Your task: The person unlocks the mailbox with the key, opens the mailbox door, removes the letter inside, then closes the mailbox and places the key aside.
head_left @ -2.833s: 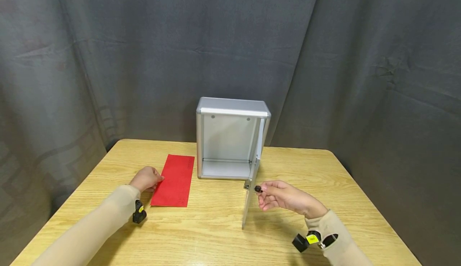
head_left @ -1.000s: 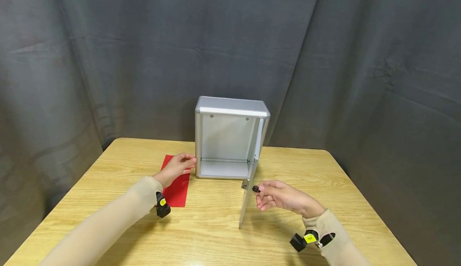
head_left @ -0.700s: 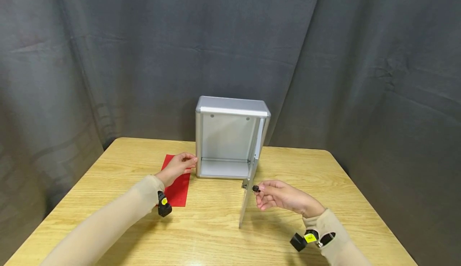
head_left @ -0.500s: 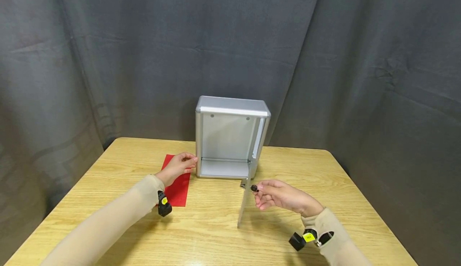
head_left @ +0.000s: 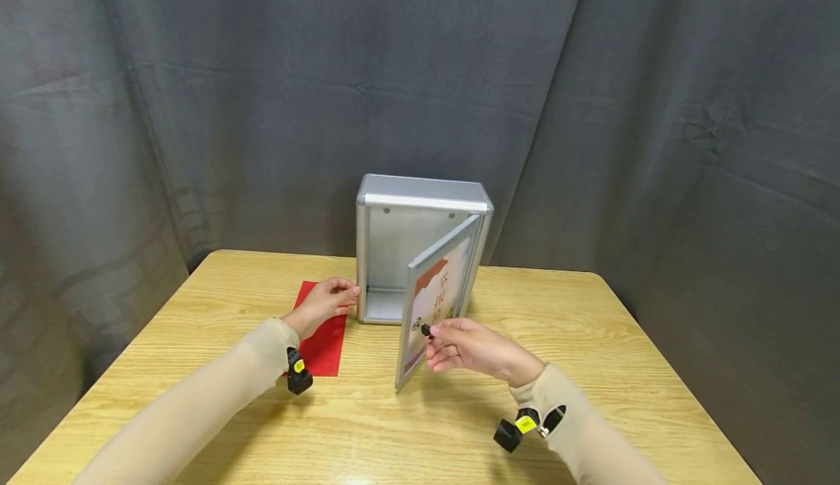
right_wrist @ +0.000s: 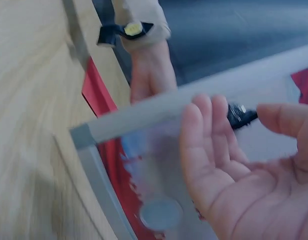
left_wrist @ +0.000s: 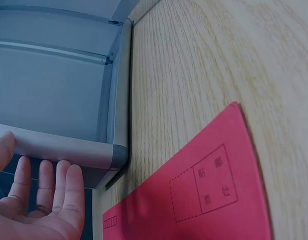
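Observation:
A silver metal box point(head_left: 423, 192) stands upright at the back of the table, its door point(head_left: 426, 299) swung partly out from the right side. My right hand point(head_left: 475, 348) pinches a black-headed key point(head_left: 426, 330) at the lock on the door's printed face. On the other side, my left hand point(head_left: 321, 308) grips the box's left edge. In the left wrist view its thumb lies on the front rim point(left_wrist: 69, 147), with the fingers against the side wall. Under that hand a red envelope point(head_left: 324, 350) lies flat, partly covered; its printed stamp square shows in the left wrist view.
The wooden table point(head_left: 367, 427) extends in front of the box and to both sides. Behind it hang dark grey curtains point(head_left: 295, 106). Each wrist wears a black camera, the right one point(head_left: 508, 434) low over the table.
My right hand moves left with the key, swinging the door partway toward the box, so its printed front now shows. Earlier, my left hand left the envelope's edge for the box's side.

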A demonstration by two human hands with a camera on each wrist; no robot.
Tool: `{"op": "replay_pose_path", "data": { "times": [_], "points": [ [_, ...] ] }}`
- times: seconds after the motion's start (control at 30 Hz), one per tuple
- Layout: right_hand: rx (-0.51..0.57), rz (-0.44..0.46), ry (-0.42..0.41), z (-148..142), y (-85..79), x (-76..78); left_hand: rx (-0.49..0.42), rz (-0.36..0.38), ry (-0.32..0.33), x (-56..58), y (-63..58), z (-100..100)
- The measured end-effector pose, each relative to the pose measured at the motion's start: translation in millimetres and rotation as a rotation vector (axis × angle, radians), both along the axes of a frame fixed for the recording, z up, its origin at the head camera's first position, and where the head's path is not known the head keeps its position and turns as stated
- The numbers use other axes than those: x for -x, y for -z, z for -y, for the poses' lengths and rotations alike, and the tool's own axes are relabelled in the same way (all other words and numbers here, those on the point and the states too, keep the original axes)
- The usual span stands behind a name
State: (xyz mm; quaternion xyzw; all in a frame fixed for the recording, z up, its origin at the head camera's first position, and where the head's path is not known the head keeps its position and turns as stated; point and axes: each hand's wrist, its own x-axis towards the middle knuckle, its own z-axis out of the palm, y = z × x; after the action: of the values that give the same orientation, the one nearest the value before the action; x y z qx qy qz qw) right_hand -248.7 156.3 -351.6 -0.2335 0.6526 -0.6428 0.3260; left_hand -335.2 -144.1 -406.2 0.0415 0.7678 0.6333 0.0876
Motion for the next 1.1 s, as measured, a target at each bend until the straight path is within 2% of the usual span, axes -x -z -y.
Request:
{"op": "replay_pose_path", "data": {
  "times": [0.27, 0.6, 0.9, 1.1],
  "points": [
    [0.005, 0.046, 0.162, 43.8, -5.6, 8.1, 0.015, -0.005, -0.005, 2.5, 2.1, 0.4],
    [0.026, 0.148, 0.318, 83.1, -9.3, 30.5, 0.03, -0.021, 0.002, 1.4, 0.3, 1.1],
    [0.067, 0.212, 0.403, 102.0, -11.6, 54.1, 0.043, -0.014, 0.007, 1.8, -1.8, 2.7],
    [0.095, 0.242, 0.44, 107.1, -10.6, 63.0, 0.04, -0.01, 0.012, 0.9, -2.6, 1.5]
  ]
}}
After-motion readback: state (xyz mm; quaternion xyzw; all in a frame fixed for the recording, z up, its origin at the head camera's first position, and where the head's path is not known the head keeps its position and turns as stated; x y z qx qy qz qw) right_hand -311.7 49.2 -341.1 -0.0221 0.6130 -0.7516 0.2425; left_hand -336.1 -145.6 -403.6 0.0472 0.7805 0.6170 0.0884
